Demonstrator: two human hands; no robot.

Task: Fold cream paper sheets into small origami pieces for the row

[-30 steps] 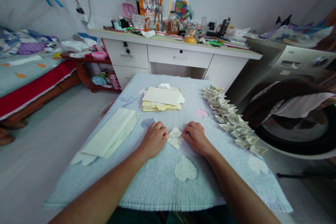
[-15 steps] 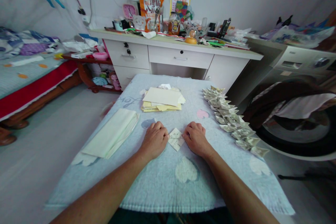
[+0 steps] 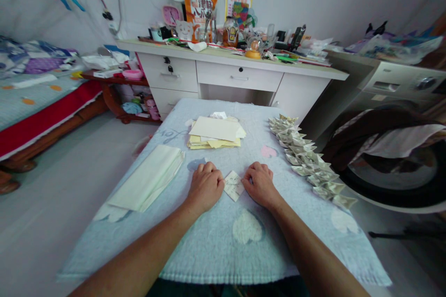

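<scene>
A small folded paper square (image 3: 233,185) with markings lies between my hands, turned so that its corners point sideways and toward me. My left hand (image 3: 207,185) is closed, its fingertips pinching the left corner. On the other side my right hand (image 3: 259,183) is closed at the right corner. Beyond them sits a stack of cream and yellow paper (image 3: 216,128). To the left is a pile of large pale folded sheets (image 3: 148,178). Rows of folded paper boats (image 3: 308,158) run along the right side of the table.
A pale blue cloth (image 3: 216,250) with heart shapes covers the table. Behind it stands a white desk (image 3: 240,74) crowded with jars, a snack bag and papers. A washing machine (image 3: 393,83) is at the right, a bed (image 3: 42,97) at the left.
</scene>
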